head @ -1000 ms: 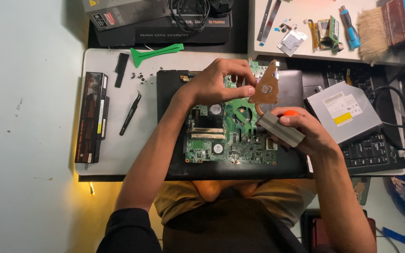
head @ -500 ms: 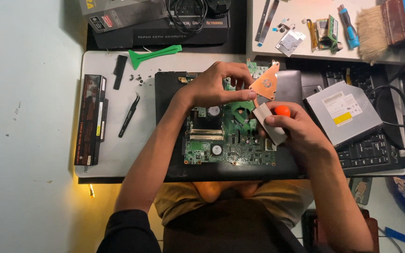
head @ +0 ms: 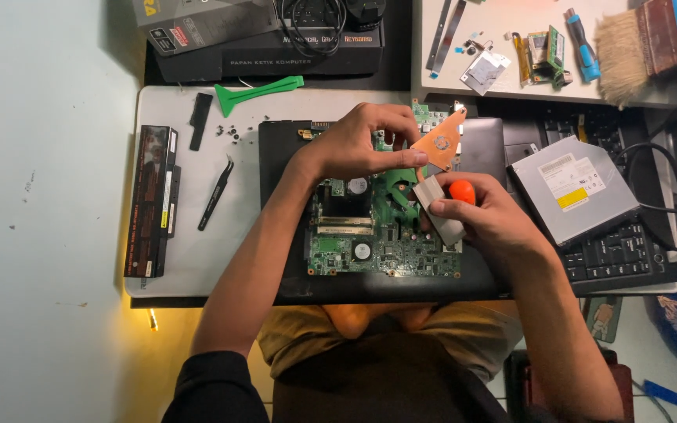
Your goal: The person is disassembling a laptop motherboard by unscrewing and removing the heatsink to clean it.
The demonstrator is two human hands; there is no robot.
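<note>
While the left hand (head: pixel 354 149) pinches the copper heatsink (head: pixel 438 146) above the green motherboard (head: pixel 370 235), the right hand's (head: pixel 487 219) fingers clamp an orange-handled screwdriver (head: pixel 461 191).

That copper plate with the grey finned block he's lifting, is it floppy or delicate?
The copper plate looks thin yet holds its shape between the left hand fingers, so probably stiff. The finned block, steadied by the right hand, likely makes it end-heavy, and its fins could bend.
</note>
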